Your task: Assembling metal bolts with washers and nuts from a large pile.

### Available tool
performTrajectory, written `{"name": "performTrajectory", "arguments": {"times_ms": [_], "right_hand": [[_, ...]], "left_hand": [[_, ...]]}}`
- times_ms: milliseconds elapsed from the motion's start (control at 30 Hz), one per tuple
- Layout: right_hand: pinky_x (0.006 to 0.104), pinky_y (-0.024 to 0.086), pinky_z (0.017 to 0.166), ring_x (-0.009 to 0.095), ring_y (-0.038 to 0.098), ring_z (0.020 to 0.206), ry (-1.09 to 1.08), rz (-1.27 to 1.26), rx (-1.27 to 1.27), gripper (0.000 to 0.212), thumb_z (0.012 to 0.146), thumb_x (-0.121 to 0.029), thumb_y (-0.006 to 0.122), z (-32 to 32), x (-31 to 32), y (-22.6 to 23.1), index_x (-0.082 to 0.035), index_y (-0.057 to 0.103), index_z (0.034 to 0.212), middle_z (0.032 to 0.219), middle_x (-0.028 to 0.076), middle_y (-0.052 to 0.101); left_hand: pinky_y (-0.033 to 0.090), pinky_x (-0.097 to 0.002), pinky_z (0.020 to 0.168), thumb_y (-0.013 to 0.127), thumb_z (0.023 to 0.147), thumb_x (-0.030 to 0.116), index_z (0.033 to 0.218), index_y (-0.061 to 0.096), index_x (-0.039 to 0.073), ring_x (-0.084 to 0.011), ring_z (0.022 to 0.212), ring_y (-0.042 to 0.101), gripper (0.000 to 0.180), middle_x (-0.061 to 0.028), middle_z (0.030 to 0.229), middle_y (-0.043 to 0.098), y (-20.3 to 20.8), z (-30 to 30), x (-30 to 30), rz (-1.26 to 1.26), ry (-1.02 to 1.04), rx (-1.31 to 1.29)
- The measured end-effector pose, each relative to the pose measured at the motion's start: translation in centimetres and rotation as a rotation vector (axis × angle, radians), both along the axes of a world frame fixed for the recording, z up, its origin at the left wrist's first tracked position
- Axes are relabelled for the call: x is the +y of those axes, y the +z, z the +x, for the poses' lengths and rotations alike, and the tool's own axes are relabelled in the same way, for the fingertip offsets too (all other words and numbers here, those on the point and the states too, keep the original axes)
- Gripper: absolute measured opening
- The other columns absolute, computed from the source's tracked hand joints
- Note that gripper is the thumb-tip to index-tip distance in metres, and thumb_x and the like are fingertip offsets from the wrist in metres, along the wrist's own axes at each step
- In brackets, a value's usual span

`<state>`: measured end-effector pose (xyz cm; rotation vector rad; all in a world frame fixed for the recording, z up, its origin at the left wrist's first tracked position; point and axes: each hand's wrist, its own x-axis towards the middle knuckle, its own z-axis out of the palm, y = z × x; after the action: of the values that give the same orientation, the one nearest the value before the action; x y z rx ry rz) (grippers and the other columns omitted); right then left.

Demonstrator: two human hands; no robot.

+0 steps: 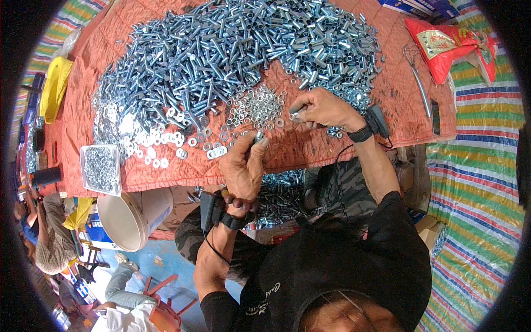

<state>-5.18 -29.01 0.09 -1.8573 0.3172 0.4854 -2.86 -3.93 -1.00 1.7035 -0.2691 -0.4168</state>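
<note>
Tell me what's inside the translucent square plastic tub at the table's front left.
The tub holds many tiny silvery metal pieces, too small to identify; their top layer covers whatever lies beneath.

Right lane: bare orange cloth [399, 83] admits a hand between sleeve heap [326, 50] and long metal tool [420, 83].
Far side: obstructed by bolt heap [188, 61].
Between hands: narrow gap from left hand [244, 171] to right hand [329, 108]; washer pile [257, 108] obstructs beyond.
Near edge: bare strip left of left hand; plastic tray [119, 171] obstructs its left end.
</note>
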Motion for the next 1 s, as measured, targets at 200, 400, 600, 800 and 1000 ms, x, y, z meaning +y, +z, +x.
{"name": "performTrajectory", "arguments": {"times_ms": [200,400,600,800,1000], "right_hand": [[0.0302,0.050,0.063,0.013,0.064,0.070,0.191,-0.553,-0.452,0.022,0.082,-0.012,0.063,-0.6,-1.4,-3.3,0.002,0.068,0.099,0.082,0.007,0.069],[0.0297,0.051,0.063,0.013,0.065,0.073,0.038,-0.302,-0.311,0.018,0.082,-0.010,0.066,-0.4,-0.3,-1.1,0.001,0.068,0.096,0.089,0.007,0.070],[0.0209,0.049,0.057,0.009,0.064,0.070,-0.116,0.541,-0.169,0.018,0.086,-0.010,0.068,-0.7,1.5,0.9,0.000,0.067,0.100,0.088,0.005,0.069],[0.0218,0.049,0.057,0.011,0.063,0.068,-0.079,0.802,-0.121,0.017,0.087,-0.010,0.067,-1.1,3.8,-0.6,0.000,0.064,0.101,0.087,0.006,0.067],[0.0228,0.051,0.060,0.011,0.064,0.069,-0.054,0.676,-0.119,0.016,0.089,-0.008,0.063,-1.1,4.0,0.0,0.001,0.063,0.102,0.088,0.007,0.067]], "left_hand": [[0.042,-0.0236,0.056,0.067,0.089,0.016,0.099,0.066,-0.001,-0.0069,0.063,0.048,0.020,-0.0020,0.067,0.056,0.3,-0.2,-0.5,-0.019,-0.028,0.055],[0.042,-0.0253,0.056,0.067,0.089,0.015,0.098,0.066,-0.002,-0.0085,0.062,0.048,0.019,-0.0031,0.066,0.055,0.6,-0.2,-0.4,0.040,-0.041,-0.017],[0.045,-0.0259,0.059,0.066,0.090,0.017,0.101,0.066,0.001,-0.0091,0.066,0.055,0.020,-0.0051,0.072,0.063,0.5,-0.4,-0.7,0.122,-0.079,-0.191],[0.042,-0.0294,0.051,0.071,0.082,0.008,0.093,0.066,0.001,-0.0164,0.050,0.049,0.014,-0.0142,0.059,0.053,0.3,-0.6,-1.3,0.169,-0.080,-0.263],[0.043,-0.0307,0.051,0.071,0.081,0.006,0.093,0.066,0.000,-0.0211,0.051,0.053,0.013,-0.0166,0.061,0.055,0.7,-0.7,-1.4,0.169,-0.074,-0.261]]}}
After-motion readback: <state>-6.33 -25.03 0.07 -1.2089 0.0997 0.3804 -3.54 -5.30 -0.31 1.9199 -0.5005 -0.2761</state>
